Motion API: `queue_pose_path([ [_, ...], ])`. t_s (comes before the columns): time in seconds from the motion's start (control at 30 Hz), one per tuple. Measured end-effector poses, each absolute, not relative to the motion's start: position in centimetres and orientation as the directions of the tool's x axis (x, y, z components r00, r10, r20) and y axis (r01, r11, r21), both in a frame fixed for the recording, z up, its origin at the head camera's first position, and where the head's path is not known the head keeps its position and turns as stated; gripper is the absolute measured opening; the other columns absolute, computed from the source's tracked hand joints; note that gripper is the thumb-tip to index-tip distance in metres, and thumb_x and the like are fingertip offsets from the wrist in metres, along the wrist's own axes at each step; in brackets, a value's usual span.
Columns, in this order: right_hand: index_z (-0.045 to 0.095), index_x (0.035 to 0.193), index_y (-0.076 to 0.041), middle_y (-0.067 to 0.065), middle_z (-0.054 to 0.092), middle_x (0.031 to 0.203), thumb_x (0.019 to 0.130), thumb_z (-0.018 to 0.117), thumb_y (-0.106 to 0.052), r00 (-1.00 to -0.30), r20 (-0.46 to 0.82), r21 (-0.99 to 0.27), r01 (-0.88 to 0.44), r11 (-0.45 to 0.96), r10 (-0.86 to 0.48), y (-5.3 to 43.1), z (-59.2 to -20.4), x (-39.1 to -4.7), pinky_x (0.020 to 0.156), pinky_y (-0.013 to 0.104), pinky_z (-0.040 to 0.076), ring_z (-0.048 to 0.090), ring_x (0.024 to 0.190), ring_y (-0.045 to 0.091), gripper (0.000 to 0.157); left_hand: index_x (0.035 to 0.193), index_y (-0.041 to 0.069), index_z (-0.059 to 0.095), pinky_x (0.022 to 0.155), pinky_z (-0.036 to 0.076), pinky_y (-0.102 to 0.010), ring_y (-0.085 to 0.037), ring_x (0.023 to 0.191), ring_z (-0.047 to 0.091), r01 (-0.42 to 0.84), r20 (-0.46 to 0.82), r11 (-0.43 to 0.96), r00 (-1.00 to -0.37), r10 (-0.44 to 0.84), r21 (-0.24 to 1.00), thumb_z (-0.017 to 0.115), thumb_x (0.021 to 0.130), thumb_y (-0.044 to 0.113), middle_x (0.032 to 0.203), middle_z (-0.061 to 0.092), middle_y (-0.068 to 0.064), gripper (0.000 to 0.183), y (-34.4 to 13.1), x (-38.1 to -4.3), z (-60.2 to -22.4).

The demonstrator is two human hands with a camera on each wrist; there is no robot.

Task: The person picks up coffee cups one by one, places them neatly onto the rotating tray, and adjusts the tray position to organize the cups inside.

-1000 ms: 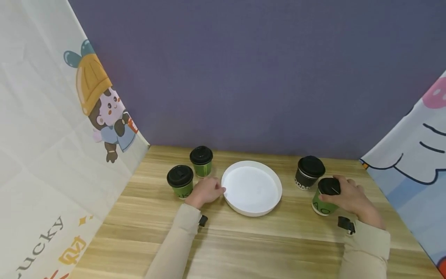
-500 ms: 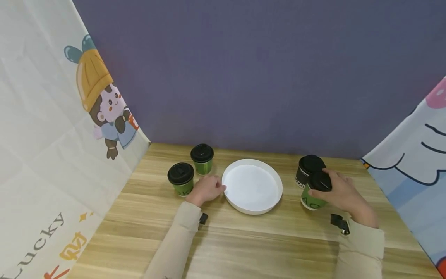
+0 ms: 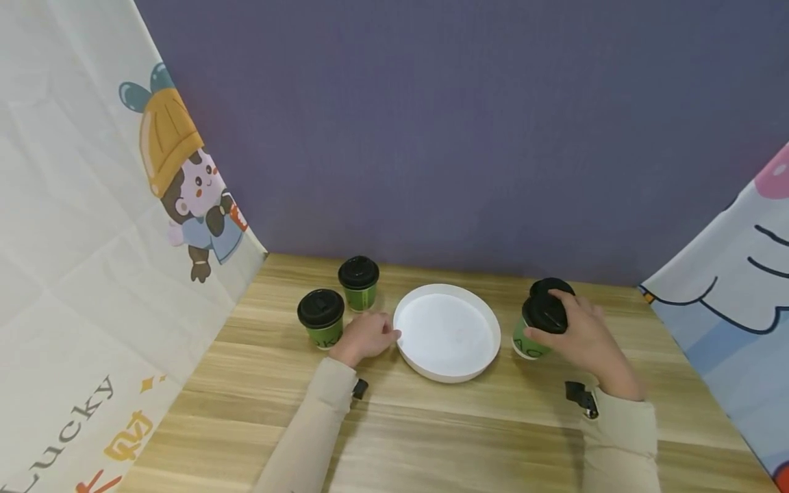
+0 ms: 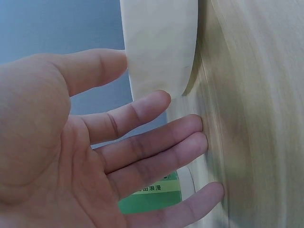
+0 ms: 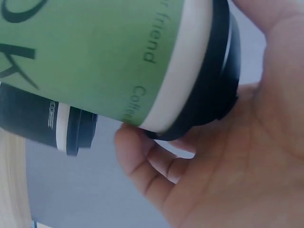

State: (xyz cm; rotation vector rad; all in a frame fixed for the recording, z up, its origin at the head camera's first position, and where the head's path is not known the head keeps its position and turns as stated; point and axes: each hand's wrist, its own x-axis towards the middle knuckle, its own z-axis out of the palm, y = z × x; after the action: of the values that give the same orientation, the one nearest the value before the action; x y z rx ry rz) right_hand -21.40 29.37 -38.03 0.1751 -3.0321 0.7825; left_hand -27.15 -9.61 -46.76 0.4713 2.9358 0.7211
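Grasping a green printed paper cup with black plastic lid [image 3: 527, 344] in the right hand [image 3: 582, 339], with fingers [image 5: 137, 159] curled around the lid end; located just right of a shallow round white tray [image 3: 446, 332], apart from it. Touching the tray wall with the thumb of the left hand [image 3: 366, 337]; otherwise relaxed, with fingers extended and holding nothing. Judged as part-way: done, gripping of the cup; left, setting down and release, neither yet performed. Standing upright on the wood-grain worktop [image 3: 431, 438], left of the tray: a nearer green paper cup [image 3: 323, 336] and a farther green paper cup [image 3: 359, 299], both black-lidded.

Mostly hidden behind the held cup in the head view: a black paper cup [image 5: 28, 114]; cut off in the right wrist view: base of the held cup; cannot tell whether lifted or resting.
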Motion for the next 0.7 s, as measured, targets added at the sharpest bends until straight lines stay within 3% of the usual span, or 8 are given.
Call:
queue_pose_path([
  [0.37,0.026,0.159,0.000,0.037,0.031,0.155,0.086,0.076,-0.059,-0.978,0.169,-0.477,-0.193,0.857,-0.126,27.0,-38.6,-21.8,0.095,0.077,0.038,0.031,0.133,0.061,0.106,0.075,0.019,0.060,0.061,0.041,-0.030,-0.016,0.067,0.052,0.295,0.008,0.837,-0.944,0.329,0.460,0.065,0.099,0.035,0.071,0.058,0.003,0.029,-9.6,-27.0,-46.8],
  [0.7,0.029,0.157,-0.001,0.029,0.037,0.151,0.087,0.074,-0.059,-0.966,0.201,-0.473,-0.243,0.847,-0.165,24.5,-39.3,-22.2,0.094,0.072,0.042,0.035,0.128,0.050,0.101,0.077,0.019,0.062,0.062,0.041,-0.030,-0.015,0.065,0.052,0.298,0.004,0.835,-0.942,0.334,0.463,0.061,0.102,0.033,0.070,0.058,0.003,0.028,-9.6,-27.0,-46.5],
])
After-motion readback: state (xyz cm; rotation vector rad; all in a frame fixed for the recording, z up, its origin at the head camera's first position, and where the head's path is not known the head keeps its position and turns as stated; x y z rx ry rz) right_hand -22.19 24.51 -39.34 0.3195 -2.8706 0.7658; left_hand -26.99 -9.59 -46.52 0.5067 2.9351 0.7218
